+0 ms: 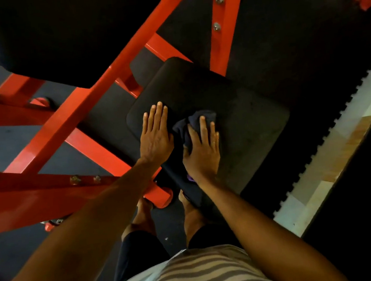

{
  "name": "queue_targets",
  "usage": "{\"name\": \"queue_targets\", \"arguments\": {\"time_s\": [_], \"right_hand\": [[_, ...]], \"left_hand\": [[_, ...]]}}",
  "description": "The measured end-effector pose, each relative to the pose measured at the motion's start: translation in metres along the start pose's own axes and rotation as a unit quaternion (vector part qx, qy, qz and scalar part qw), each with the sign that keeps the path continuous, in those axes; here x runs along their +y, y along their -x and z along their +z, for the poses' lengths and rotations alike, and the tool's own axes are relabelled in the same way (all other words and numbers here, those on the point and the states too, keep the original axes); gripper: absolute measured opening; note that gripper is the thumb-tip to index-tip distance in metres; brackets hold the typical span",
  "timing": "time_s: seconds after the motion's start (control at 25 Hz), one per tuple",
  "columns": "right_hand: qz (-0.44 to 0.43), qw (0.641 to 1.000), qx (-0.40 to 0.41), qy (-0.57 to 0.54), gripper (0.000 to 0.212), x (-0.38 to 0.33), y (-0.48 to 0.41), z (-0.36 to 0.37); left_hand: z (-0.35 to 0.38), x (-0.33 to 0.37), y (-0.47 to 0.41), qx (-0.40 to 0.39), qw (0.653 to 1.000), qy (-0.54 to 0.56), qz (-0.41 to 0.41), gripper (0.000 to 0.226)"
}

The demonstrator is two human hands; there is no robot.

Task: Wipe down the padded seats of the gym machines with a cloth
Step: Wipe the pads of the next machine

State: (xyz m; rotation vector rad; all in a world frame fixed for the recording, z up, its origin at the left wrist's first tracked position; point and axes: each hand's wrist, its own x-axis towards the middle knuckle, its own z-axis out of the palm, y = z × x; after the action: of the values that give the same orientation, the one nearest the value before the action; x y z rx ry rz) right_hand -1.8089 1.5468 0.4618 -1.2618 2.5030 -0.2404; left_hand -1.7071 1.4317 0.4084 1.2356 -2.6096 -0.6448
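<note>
Dark rubber flooring (283, 35) lay beneath a red steel frame (78, 111). Black padded seat (247, 121), one, set at the frame's near side. Dark cloth (191, 121), one, lay bunched near the seat's middle, toward its left edge. Right hand (201, 147) pressed down on the cloth with fingers straight and spread. Left hand (155, 134) lay flat on the seat by its left edge, fingers straight and close together, just beside the cloth. Second black pad (61, 34) sat above the frame at far left.

Padded seat (246, 114) under dark, perhaps navy, cloth (191, 122)
</note>
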Motion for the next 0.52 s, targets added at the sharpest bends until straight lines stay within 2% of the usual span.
{"name": "queue_targets", "arguments": {"time_s": [0.12, 0.24, 0.4, 0.52], "right_hand": [[-0.089, 0.995, -0.025, 0.028, 0.064, 0.021, -0.064, -0.016], [-0.035, 0.999, 0.014, 0.032, 0.062, 0.061, -0.086, -0.035], [0.045, 0.998, 0.044, 0.021, 0.057, 0.066, -0.033, -0.027], [0.007, 1.000, 0.017, 0.021, 0.060, 0.035, -0.006, -0.013]], "left_hand": [[0.002, 0.001, 0.000, 0.007, 1.000, -0.019, 0.002, 0.061], [0.006, 0.003, 0.002, 0.002, 0.999, -0.034, -0.002, 0.059], [0.007, 0.006, 0.001, -0.001, 0.998, -0.064, -0.012, 0.065], [0.009, 0.006, 0.002, -0.001, 0.996, -0.082, -0.019, 0.067]]}}
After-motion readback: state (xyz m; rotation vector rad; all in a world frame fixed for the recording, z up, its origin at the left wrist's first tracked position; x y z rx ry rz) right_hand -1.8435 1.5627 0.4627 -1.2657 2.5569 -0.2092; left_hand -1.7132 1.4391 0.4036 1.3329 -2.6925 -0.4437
